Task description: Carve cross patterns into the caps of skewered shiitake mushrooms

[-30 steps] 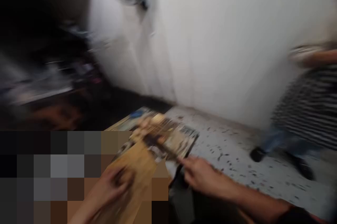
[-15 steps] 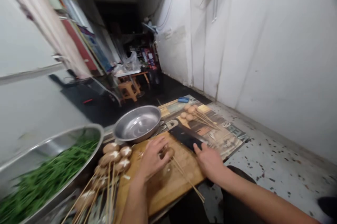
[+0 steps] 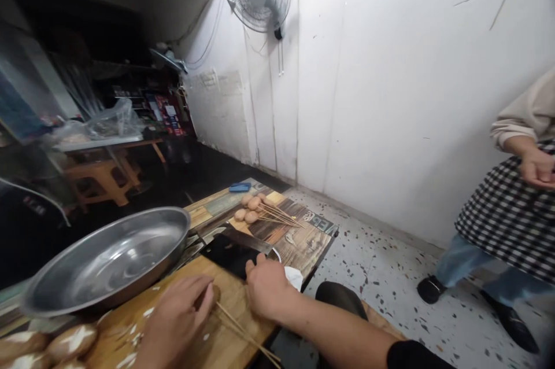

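My left hand curls round a brown mushroom at the end of thin skewers, over the wooden cutting board. Most of the mushroom is hidden by my fingers. My right hand is closed at the near end of a dark, broad-bladed cleaver, whose handle is covered by the hand. The blade lies flat along the board's far edge. Mushrooms with white crosses cut in their caps are at the lower left. White scraps lie on the board.
A steel basin stands left of the board. Skewered round brown pieces and a blue object lie on the patterned table. Something white shows behind my right wrist. A person in a checked apron stands at right.
The view has swung right, bringing the wall fan and the person in the apron into sight. The basin of greens has left view. Both hands keep nearly the same places over the board.
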Motion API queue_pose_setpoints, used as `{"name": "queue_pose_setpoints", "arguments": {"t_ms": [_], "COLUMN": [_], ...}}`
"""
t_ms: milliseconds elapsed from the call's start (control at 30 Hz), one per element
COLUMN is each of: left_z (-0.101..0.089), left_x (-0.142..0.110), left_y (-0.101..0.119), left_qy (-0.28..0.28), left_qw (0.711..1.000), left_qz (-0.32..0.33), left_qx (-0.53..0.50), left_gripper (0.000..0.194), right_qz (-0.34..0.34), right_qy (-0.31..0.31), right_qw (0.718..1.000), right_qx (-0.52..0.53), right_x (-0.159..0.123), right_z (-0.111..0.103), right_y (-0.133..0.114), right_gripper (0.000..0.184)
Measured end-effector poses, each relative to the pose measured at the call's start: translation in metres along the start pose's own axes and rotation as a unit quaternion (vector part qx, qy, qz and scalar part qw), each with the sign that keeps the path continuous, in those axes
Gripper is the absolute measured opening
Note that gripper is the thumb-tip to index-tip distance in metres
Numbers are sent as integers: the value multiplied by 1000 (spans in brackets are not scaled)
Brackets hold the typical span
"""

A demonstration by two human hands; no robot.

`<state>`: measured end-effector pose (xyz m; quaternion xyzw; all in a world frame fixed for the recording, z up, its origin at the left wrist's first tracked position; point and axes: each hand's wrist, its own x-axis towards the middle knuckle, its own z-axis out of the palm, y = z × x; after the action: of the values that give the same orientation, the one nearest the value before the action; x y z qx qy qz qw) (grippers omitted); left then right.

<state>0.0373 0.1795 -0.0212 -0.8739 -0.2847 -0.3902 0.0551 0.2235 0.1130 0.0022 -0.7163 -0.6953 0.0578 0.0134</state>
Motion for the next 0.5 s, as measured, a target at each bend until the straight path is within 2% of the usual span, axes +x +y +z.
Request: {"name": "queue_pose_setpoints", "arguments": {"t_ms": [100,233,367,500], "left_z": [2,4,7,9], "left_x": [2,1,-2,-1], "left_y": [-1,-4,-9,-9], "left_qy": [-12,-49,-79,-86], "left_qw": [1000,999,994,992], "left_qz": [7,-24,-65,-87], "left_qx": [-2,-7,-23,-33], "left_gripper": [29,32,31,30], "right_qz": [-3,-31,-87,-153], "right_qy": [10,39,65,74], "right_qw": [1000,998,987,958], "right_qx": [12,44,122,230], "right_x": [-3,-14,-36,-54], "right_z": [1,6,10,16], "right_y": [-2,4,29,61], "right_gripper": [28,29,38,48]}}
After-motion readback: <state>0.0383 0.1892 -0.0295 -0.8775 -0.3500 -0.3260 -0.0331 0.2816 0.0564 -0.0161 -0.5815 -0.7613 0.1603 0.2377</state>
